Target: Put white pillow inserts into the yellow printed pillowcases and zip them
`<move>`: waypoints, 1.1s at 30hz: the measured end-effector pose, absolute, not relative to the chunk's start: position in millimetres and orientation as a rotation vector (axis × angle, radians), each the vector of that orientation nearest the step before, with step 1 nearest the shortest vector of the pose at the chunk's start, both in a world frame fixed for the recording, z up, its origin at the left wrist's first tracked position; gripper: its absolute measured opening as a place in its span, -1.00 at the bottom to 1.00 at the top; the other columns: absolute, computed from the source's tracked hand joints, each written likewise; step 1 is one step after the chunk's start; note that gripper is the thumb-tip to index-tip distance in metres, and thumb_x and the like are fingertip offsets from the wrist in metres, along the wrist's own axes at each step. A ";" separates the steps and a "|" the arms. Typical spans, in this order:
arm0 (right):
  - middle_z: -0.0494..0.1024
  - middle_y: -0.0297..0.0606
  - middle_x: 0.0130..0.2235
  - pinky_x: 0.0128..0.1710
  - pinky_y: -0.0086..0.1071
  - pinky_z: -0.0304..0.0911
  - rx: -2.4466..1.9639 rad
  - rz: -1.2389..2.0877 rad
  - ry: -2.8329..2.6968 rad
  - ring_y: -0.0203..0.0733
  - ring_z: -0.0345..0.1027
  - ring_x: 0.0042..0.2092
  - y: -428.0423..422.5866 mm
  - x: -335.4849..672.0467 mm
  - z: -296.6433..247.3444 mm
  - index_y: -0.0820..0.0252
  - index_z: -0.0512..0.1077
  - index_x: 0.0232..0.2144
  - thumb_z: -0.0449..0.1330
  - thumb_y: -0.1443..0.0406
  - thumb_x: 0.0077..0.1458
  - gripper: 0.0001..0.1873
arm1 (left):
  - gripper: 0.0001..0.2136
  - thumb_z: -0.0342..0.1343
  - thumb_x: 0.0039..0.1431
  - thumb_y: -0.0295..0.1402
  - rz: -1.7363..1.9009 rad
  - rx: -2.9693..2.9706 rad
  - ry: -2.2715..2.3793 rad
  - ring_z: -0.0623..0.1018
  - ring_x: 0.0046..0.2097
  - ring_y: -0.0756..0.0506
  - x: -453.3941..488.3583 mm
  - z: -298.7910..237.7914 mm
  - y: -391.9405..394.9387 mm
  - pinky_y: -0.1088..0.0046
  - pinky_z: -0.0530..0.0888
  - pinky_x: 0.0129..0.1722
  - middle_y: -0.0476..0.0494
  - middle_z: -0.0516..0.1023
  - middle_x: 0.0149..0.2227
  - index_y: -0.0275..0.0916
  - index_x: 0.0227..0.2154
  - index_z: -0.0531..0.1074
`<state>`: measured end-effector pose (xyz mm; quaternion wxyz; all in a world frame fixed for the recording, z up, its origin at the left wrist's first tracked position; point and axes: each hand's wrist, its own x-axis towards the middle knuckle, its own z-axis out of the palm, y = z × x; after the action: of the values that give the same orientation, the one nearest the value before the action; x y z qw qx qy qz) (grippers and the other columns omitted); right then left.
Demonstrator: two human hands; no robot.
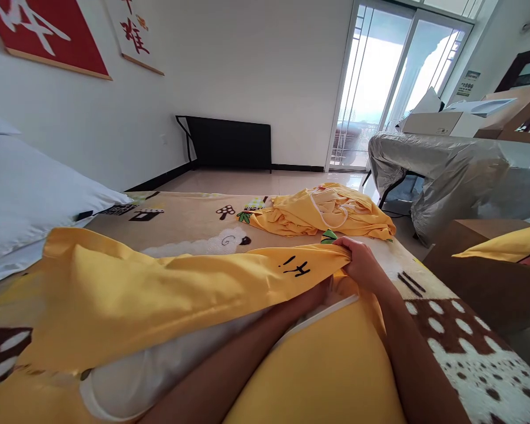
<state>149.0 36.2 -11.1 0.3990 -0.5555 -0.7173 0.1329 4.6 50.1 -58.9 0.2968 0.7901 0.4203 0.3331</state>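
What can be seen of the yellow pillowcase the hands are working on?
The yellow pillowcase is soft woven cloth with a small black mark near its far edge. It lies across the patterned bed cover, crumpled and partly pulled over a white pillow that shows at its open mouth. The right hand pinches its far edge; the left hand reaches inside the opening, mostly hidden by the cloth.

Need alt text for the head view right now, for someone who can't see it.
The right hand pinches the edge of a yellow pillowcase while the left hand reaches inside it beside a white pillow, on a patterned bed cover. A crumpled yellow cloth lies farther up the bed.
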 end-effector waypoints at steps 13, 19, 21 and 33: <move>0.41 -0.40 -0.57 -0.51 -0.51 0.08 -1.394 0.590 -1.584 -0.28 0.22 -0.45 39.9 150.9 -16.9 0.27 0.50 -0.48 0.03 0.36 -0.28 -0.71 | -0.65 -0.10 0.19 -0.35 0.871 2.238 1.015 0.34 0.12 -0.21 -1.5 -56.7 43.0 0.16 0.20 0.18 -0.20 0.41 0.07 -0.21 0.03 0.35; 0.22 -0.45 -0.65 -0.57 -0.51 -0.06 -1.455 0.542 -1.663 -0.34 0.05 -0.51 42.2 157.1 -17.1 0.25 0.35 -0.68 -0.01 0.33 -0.30 -0.85 | -0.70 -0.05 0.18 -0.20 0.784 2.226 0.920 0.48 -0.15 -0.16 -15.0 -50.9 31.9 0.21 0.37 0.02 -0.14 0.54 -0.25 -0.21 -0.13 0.43; 0.19 -0.46 -0.65 -0.58 -0.51 -0.09 -1.442 0.555 -1.667 -0.36 0.02 -0.52 41.8 157.7 -16.1 0.25 0.35 -0.67 0.00 0.32 -0.29 -0.85 | -0.69 -0.06 0.17 -0.17 0.803 2.147 1.012 0.49 -0.18 -0.18 -16.0 -54.1 30.6 0.19 0.40 -0.03 -0.18 0.54 -0.27 -0.26 -0.18 0.43; 0.14 -0.48 -0.64 -0.55 -0.51 -0.09 -1.253 0.974 -1.749 -0.40 -0.06 -0.53 30.6 153.9 -5.9 0.24 0.30 -0.66 0.01 0.33 -0.23 -0.89 | -0.61 -0.02 0.16 -0.07 0.996 1.799 1.038 0.32 0.16 -0.19 -14.3 -53.9 35.9 0.15 0.17 0.23 -0.05 0.38 0.13 -0.08 0.00 0.36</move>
<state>153.9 30.6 -5.9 0.3803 -0.4907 -0.6848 0.3815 -14.3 35.9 -53.9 0.4069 0.7133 0.4116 0.3952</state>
